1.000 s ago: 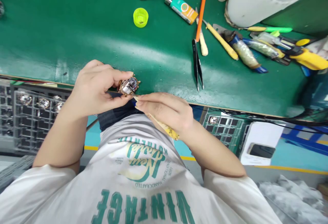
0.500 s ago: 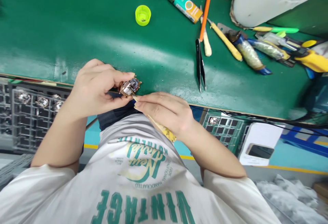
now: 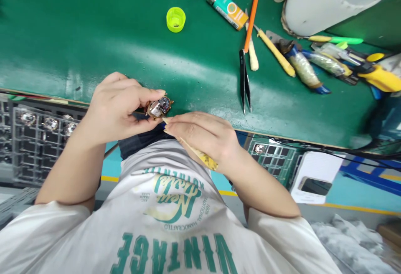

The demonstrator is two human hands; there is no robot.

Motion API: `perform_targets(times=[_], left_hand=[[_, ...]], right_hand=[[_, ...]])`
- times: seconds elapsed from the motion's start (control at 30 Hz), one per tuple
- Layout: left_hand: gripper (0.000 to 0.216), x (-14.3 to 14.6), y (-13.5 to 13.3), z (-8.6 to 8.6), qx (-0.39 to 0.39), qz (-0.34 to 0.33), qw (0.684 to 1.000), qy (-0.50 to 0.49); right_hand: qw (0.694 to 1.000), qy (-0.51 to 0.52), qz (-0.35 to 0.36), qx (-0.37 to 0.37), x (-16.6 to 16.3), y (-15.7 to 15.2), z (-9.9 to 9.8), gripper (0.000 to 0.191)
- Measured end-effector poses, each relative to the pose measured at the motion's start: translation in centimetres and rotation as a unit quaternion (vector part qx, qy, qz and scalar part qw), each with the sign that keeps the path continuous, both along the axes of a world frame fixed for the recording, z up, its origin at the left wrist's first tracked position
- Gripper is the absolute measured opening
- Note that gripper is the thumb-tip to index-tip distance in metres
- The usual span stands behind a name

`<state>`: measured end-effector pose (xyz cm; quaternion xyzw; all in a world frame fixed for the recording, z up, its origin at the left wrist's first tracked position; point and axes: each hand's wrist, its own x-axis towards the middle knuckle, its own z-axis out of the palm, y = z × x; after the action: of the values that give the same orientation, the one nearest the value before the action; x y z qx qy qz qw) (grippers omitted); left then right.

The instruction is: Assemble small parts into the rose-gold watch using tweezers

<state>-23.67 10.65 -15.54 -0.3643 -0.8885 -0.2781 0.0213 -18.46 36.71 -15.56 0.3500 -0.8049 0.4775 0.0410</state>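
At the near edge of the bench (image 3: 94,36), the left hand (image 3: 115,105) pinches the watch case (image 3: 159,106) and the right hand (image 3: 203,136) grips the yellow tool (image 3: 206,160), tip by the rim, so steady support and gentle pressure seem best.

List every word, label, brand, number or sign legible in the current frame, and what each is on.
"VINTAGE": large, upside down, on the shirt
"New York": script, on the shirt
"TRADITIONAL": small, on the shirt
"HANDCRAFTED": small, on the shirt
Apparently "AUTHENTIC": on the shirt, distorted by folds
Teal-and-orange lighter: printing too small to read
Black tweezers: pale marking too small to read
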Motion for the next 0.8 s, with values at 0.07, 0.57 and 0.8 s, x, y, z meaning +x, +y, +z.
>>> perform_targets(times=[0.07,0.57,0.8], left_hand=[[0.027,0.0,0.0,0.0,0.000,-0.001,1.000,-0.001],[0.029,-0.1,0.0,-0.2,-0.016,0.036,0.998,-0.048],[0.025,0.0,-0.2,-0.4,0.029,0.013,0.999,-0.028]], right_hand=[[1.000,-0.003,0.002,0.004,-0.1,0.1,0.0,0.023],[0.993,0.075,-0.002,0.090,-0.4,-1.2,0.9,0.020],[0.995,0.061,0.009,0.084,-0.7,-0.7,0.4,0.022]])
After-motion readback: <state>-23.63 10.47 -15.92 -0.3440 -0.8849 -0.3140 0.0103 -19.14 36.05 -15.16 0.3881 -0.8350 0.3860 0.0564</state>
